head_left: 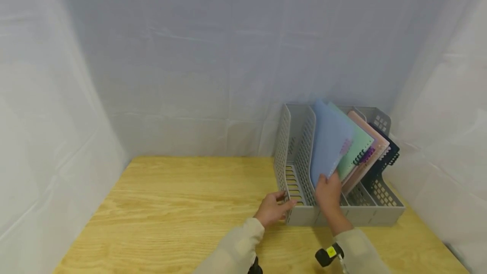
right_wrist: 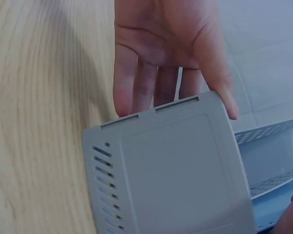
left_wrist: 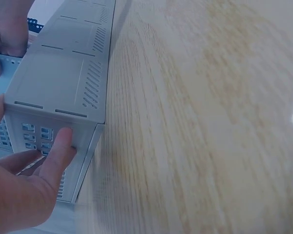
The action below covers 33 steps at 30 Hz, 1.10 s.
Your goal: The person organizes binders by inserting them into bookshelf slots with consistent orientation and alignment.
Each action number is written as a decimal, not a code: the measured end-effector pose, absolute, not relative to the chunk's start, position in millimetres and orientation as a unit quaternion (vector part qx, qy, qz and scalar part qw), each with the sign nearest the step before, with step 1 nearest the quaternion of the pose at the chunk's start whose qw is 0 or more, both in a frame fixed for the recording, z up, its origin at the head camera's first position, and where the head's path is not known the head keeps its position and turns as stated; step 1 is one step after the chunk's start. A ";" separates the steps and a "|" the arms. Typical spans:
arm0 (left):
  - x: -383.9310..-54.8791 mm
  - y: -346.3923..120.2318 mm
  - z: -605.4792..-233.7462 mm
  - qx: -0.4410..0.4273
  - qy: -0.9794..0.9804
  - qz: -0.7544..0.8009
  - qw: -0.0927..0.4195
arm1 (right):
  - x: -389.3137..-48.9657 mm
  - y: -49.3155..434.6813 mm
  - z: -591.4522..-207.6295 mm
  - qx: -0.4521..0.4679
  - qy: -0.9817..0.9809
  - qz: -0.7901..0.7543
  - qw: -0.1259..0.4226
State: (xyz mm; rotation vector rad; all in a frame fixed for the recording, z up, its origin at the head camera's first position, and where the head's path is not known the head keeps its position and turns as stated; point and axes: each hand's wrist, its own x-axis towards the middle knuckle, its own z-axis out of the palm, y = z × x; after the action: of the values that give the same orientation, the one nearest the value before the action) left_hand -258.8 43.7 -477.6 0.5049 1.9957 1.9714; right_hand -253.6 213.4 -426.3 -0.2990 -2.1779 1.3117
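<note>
A grey plastic file organizer (head_left: 346, 217) with several upright compartments stands on the table. My left hand (head_left: 272, 209) grips its left side wall near the front corner; in the right wrist view the left thumb (right_wrist: 223, 100) hooks over the rim, with the fingers along the outside. My right hand (head_left: 329, 193) pinches the lower front edge of a blue notebook (head_left: 328, 138), which stands in the organizer beside the divider. To its right lean a mint-green notebook (head_left: 359, 141), a pink notebook (head_left: 380, 148) and a dark notebook (head_left: 373, 173). The leftmost compartment (head_left: 295, 181) shows its slotted floor.
The wood-grain table (head_left: 171, 210) extends left of the organizer. White sheeting (head_left: 198, 71) hangs behind it and on both sides, with the right sheet (head_left: 441, 160) close to the organizer. A black wrist device (head_left: 324, 258) sits by my right sleeve.
</note>
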 end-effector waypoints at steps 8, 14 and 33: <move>-261.2 42.5 -480.3 0.170 0.700 0.678 0.147 | -254.2 216.2 -428.4 -0.147 -0.807 0.497 0.284; -260.5 40.9 -479.4 0.170 0.704 0.672 0.154 | -247.4 215.8 -423.1 -0.162 -0.806 0.507 0.259; -262.0 42.9 -482.6 0.169 0.710 0.667 0.150 | -213.0 205.1 -404.6 -0.085 -0.751 0.610 0.240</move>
State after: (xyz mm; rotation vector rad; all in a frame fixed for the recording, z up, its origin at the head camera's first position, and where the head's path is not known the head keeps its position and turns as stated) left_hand -262.0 42.9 -482.6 0.4854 2.0401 1.9169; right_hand -213.0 205.1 -404.6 -0.2328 -2.0546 1.6685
